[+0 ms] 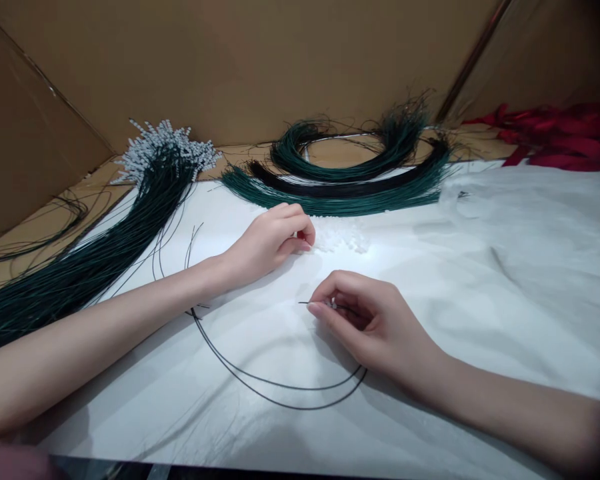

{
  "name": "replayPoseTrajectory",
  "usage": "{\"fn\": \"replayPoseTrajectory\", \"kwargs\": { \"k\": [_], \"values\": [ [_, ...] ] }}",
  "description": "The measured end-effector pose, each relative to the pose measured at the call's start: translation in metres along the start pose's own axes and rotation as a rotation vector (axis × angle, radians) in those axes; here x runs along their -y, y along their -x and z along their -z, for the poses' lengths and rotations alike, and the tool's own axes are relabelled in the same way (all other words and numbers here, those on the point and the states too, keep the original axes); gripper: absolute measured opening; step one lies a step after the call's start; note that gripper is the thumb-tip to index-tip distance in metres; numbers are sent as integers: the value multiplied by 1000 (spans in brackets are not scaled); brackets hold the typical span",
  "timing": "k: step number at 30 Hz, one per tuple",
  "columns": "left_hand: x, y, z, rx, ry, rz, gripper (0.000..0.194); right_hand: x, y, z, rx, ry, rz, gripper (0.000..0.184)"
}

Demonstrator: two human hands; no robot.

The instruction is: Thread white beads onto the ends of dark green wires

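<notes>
My right hand [367, 317] pinches thin dark green wires between thumb and fingertips. One wire tip pokes out to the left, and small whitish beads [334, 304] show among the fingers. From below the palm the wires [280, 387] curve in a loop across the white sheet towards the left. My left hand [280, 237] rests at the left edge of a small heap of white beads [347, 237], thumb and forefinger brought together. Whatever lies between those fingertips is too small to make out.
A long bundle of dark green wires [130, 233] with white beaded ends [165, 147] lies at the left. Curved wire bundles [350, 197] lie behind the hands. Clear plastic [535, 247] covers the right side, with red ribbon [565, 137] beyond. Cardboard walls [260, 67] enclose the back.
</notes>
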State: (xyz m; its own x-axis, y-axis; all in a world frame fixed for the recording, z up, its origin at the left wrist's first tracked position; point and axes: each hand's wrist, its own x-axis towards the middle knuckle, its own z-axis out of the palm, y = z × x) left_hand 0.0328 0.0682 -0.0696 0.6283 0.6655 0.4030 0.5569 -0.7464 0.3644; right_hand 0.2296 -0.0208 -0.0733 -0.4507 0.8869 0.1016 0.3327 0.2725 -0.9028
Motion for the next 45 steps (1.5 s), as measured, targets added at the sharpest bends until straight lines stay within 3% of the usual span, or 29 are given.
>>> {"fn": "replayPoseTrajectory", "kwargs": {
  "k": [20, 27, 33, 38, 45],
  "values": [
    [14, 1, 7, 80, -149, 12, 4, 0, -3, 0, -19, 27, 23, 12],
    [17, 0, 6, 87, -137, 22, 10, 0, -1, 1, -15, 17, 23, 11],
    [-13, 16, 13, 22, 303, 161, 7, 2, -1, 0, -20, -26, -12, 10],
    [-38, 38, 10, 65, 604, 321, 6, 2, -1, -1, -9, -102, -62, 9],
    [-39, 48, 4, -15, 841, 390, 5, 1, 0, 1, -18, -153, -108, 9]
  ]
}}
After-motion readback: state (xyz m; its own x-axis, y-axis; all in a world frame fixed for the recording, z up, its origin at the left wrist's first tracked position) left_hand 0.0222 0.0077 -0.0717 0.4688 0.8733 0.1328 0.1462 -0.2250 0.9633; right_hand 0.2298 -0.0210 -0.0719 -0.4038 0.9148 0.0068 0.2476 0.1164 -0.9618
